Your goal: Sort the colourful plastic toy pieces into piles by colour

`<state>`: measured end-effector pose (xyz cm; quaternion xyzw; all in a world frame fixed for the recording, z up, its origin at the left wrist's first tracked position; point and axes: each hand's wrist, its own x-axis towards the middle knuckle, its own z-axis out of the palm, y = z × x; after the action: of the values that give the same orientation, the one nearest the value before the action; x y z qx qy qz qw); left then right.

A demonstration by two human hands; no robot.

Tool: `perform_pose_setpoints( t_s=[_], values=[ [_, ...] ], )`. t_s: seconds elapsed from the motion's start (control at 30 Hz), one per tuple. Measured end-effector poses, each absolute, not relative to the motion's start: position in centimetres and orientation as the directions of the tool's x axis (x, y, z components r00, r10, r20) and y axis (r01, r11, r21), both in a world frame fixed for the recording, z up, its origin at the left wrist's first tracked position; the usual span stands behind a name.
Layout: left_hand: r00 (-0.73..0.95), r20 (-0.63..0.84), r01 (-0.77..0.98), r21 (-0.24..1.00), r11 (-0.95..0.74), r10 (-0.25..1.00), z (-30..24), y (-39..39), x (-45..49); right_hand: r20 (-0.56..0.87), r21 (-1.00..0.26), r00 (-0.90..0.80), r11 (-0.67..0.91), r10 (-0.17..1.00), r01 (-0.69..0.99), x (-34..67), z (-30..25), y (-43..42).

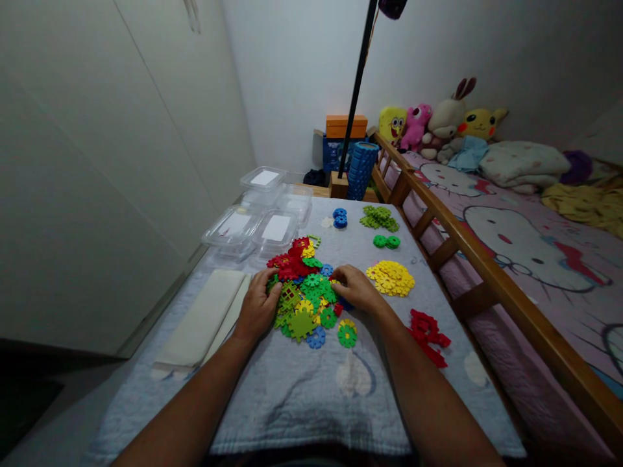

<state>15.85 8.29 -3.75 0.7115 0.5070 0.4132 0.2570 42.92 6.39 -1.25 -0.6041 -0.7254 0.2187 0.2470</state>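
A mixed pile of plastic building pieces point(311, 292) in red, green, yellow and blue lies between my two hands. My left hand point(260, 303) rests against the pile's left side, its thumb and fingers apart, touching red and green pieces. On the right side, my right hand point(359, 289) has its fingers bent in at the pile's edge. Bits of red and dark blue show by those fingertips, but what they hold is hidden. Toward me from the pile lie a blue notched disc point(316, 337) and a green disc point(347, 335) over a yellow one.
Sorted groups sit right: yellow discs point(390, 279), red pieces point(428, 337), green discs point(387, 242), light-green squares point(379, 218), blue discs point(339, 218). Lidded clear boxes point(276, 228) stand back left, a folded cream cloth point(202, 321) nearer. A wooden bed rail point(457, 240) borders the right.
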Motion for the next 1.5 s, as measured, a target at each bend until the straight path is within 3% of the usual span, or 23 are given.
perform_pose_setpoints(
  t_s=[0.23, 0.63, 0.83, 1.03, 1.23, 1.5],
  values=[
    [0.149, 0.333, 0.514, 0.778, -0.36, 0.931, -3.7, 8.4, 16.0, 0.096, -0.62, -0.21, 0.223, 0.973, 0.752, 43.0, -1.6, 6.3],
    [0.174, 0.333, 0.522, 0.766, -0.374, 0.927, -3.8, 8.3, 16.0, 0.111, -0.737, -0.072, 0.13, 0.991, 0.663, 43.4, -1.7, 6.6],
    [0.174, 0.334, 0.525, 0.765, -0.374, 0.926, -3.7, 8.4, 16.0, 0.033, -0.863, -0.03, 0.044, 0.999, 0.504, 45.2, 0.2, 7.4],
    [0.172, 0.337, 0.525, 0.764, -0.375, 0.926, -3.4, 8.3, 16.1, 0.125, -0.858, 0.27, -0.033, 0.955, 0.513, 51.3, 3.5, 11.8],
    [0.18, 0.333, 0.528, 0.761, -0.377, 0.926, -3.4, 8.3, 16.1, 0.013, -0.889, 0.686, -0.305, 0.727, 0.34, 56.6, 3.3, 15.4],
    [0.178, 0.326, 0.54, 0.756, -0.369, 0.928, -3.4, 8.2, 16.0, 0.063, -0.787, 0.793, -0.458, 0.606, 0.413, 60.2, 0.4, 15.9]
  ],
)
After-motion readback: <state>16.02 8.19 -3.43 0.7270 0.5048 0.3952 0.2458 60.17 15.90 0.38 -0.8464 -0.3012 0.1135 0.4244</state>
